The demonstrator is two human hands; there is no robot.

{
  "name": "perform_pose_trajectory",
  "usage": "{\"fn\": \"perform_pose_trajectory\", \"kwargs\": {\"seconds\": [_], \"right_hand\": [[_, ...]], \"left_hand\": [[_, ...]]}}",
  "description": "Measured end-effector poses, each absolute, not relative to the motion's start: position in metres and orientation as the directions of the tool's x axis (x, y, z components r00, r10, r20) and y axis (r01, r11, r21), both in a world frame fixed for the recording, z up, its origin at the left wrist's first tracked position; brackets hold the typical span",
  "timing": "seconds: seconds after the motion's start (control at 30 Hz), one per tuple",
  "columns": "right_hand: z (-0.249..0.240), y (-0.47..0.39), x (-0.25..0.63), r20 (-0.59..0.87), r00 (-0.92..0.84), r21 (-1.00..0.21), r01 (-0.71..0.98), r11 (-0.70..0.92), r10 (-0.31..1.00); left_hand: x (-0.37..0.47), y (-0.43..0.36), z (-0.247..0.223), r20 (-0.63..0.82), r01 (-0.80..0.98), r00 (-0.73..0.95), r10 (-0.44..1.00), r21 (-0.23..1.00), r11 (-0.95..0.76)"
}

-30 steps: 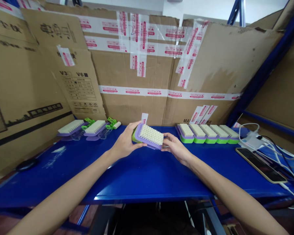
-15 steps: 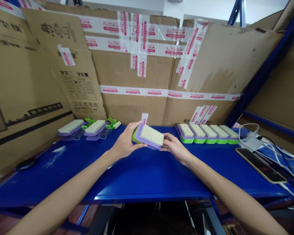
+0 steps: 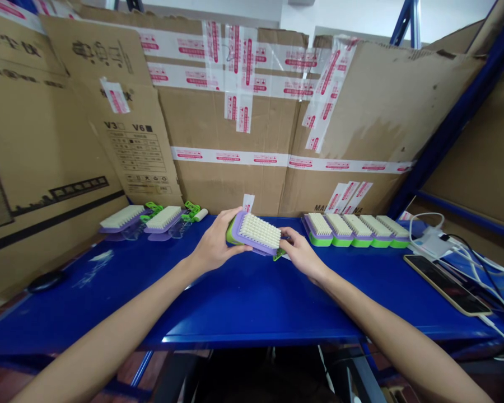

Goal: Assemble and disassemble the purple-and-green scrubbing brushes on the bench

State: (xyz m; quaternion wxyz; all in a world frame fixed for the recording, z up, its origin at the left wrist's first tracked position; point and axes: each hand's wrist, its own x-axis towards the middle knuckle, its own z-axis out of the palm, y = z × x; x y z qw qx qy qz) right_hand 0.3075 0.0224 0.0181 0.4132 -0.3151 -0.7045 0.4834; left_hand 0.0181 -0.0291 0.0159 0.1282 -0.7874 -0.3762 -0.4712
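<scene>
A scrub brush [image 3: 259,232] with cream bristles, a purple rim and a green body is held above the middle of the table, bristles up and its right end dipping. My left hand [image 3: 212,242] grips its left end, thumb along the near side. At the opposite end my right hand [image 3: 303,256] is closed, its bent fingers against the brush's edge. A small green flap [image 3: 279,254] sticks out under that end beside my right fingers. The brush's underside is hidden, as are some of the fingertips.
On the blue table [image 3: 235,313], several similar brushes [image 3: 358,225] stand in a row at right. Two partly opened brushes [image 3: 163,218] with green parts lie at left. A phone [image 3: 447,282], white cables and a charger [image 3: 430,243] occupy the right side. Cardboard [image 3: 231,184] walls the back.
The green flap now shows beneath the brush's right end. My right fingers have curled in more and shifted slightly. My left hand and the brush are almost unmoved.
</scene>
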Motion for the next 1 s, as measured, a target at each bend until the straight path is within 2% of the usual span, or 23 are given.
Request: {"fn": "perform_pose_trajectory", "kwargs": {"seconds": [0.13,0.4,0.63,1.0], "right_hand": [[0.0174,0.0237,0.3081,0.309,-0.452,-0.924,0.065,0.377,0.837],[0.0156,0.0244,0.3057,0.318,-0.463,-0.937,-0.023,0.348,0.827],[0.0133,0.0244,0.3081,0.266,-0.497,-0.941,0.054,0.335,0.826],[0.0141,0.0235,0.3088,0.264,-0.503,-0.937,0.070,0.343,0.823]], "left_hand": [[0.0186,-0.0293,0.0162,0.842,0.718,0.275,0.464,0.141,-0.681],[0.0191,-0.0291,0.0135,0.865,0.732,0.220,0.450,0.159,-0.663],[0.0172,-0.0279,0.0128,0.869,0.757,0.176,0.463,0.182,-0.628],[0.0152,-0.0268,0.0106,0.880,0.783,0.090,0.466,0.227,-0.580]]}}
